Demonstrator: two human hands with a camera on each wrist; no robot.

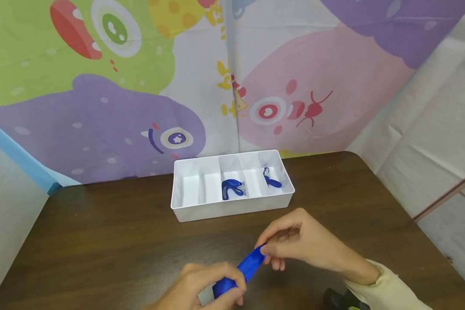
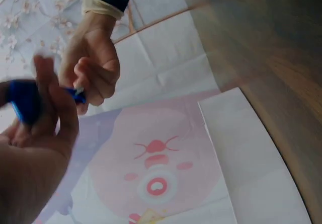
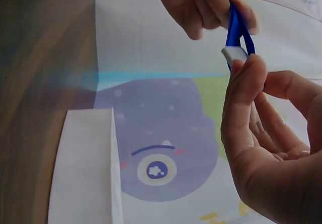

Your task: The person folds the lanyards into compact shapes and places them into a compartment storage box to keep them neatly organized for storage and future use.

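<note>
A folded blue lanyard [image 1: 249, 265] is stretched between the two hands, low over the table. My left hand [image 1: 211, 284] grips its nearer end, with thumb and fingers curled round the band. At the far end my right hand [image 1: 300, 243] pinches it between thumb and forefinger. The right wrist view shows a pale clip [image 3: 234, 54] on the ribbon, right at the right fingertips. In the left wrist view the blue band [image 2: 27, 100] shows partly behind the blurred fingers.
A white divided box [image 1: 232, 211] stands at the back of the brown table [image 1: 112, 241]. One blue lanyard [image 1: 232, 188] lies in its middle compartment, another blue lanyard [image 1: 272, 178] in the rightmost one. Behind rises a cartoon-printed cloth [image 1: 201, 86].
</note>
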